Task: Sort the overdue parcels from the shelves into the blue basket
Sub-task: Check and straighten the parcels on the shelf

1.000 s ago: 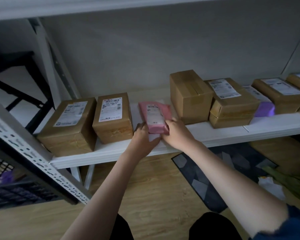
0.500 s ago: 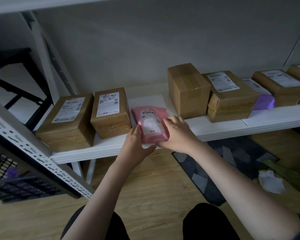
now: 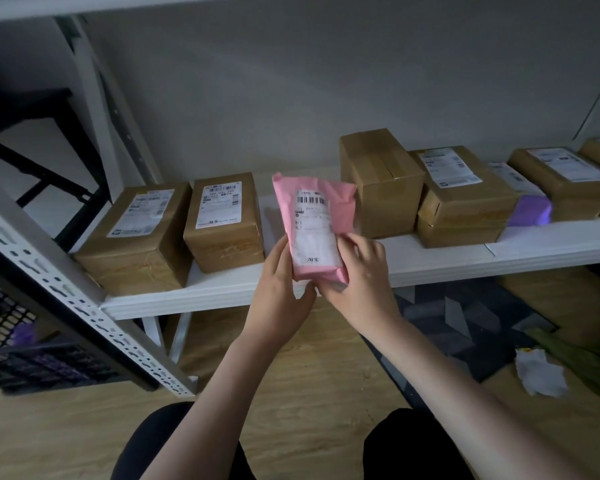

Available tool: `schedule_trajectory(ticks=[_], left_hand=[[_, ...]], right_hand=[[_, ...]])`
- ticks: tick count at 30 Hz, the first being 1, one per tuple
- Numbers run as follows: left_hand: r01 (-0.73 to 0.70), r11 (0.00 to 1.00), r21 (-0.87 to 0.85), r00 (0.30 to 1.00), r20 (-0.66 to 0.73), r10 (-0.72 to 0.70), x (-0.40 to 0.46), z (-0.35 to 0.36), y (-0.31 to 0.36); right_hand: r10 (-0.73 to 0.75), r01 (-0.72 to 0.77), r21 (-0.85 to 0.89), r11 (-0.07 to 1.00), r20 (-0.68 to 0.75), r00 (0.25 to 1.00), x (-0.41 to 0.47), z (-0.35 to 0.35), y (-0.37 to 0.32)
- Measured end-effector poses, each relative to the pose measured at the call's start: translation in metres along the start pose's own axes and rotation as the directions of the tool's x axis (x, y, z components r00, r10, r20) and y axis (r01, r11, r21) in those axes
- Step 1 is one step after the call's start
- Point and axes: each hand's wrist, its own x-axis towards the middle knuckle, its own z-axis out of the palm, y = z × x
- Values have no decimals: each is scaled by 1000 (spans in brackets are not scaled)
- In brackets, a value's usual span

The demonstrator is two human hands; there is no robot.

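Note:
A pink soft parcel (image 3: 314,223) with a white barcode label is held upright just above the front edge of the white shelf (image 3: 430,265). My left hand (image 3: 281,296) grips its lower left side and my right hand (image 3: 357,282) its lower right side. Two brown boxes (image 3: 136,237) (image 3: 224,220) with labels sit on the shelf to the left. Several more brown boxes (image 3: 378,181) (image 3: 465,199) and a purple parcel (image 3: 529,209) sit to the right. A dark blue basket (image 3: 32,365) shows partly at the lower left, behind the shelf post.
A perforated metal shelf post (image 3: 66,289) slants across the left. The wooden floor (image 3: 291,375) lies below, with a dark patterned mat (image 3: 465,323), crumpled white paper (image 3: 537,372) and a green cloth (image 3: 589,362) at the right. My dark-trousered knees fill the bottom.
The pink parcel has been lifted off the shelf surface and tilted upright toward me, label facing the camera. Both hands have closed further around its lower end.

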Motion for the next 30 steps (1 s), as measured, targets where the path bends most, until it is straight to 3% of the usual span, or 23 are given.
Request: schedule_trajectory(ticks=[3, 6, 20, 25, 30], left_hand=[[-110, 993, 36, 991, -73, 113, 0, -7, 10], [-163, 985, 50, 980, -104, 167, -1, -5, 15], [-130, 991, -13, 988, -87, 128, -8, 8, 16], [-72, 996, -49, 997, -34, 71, -5, 13, 9], [-6, 999, -38, 1000, 8, 7, 2, 16, 3]], right_hand=[[-83, 78, -51, 996, -120, 989, 1, -17, -6], [-121, 109, -88, 990, -148, 982, 1, -25, -11], [-58, 50, -92, 994, -90, 994, -8, -28, -3], [-3, 2, -72, 997, -12, 1000, -10, -16, 5], [53, -35, -117, 993, 160, 986, -3, -8, 18]])
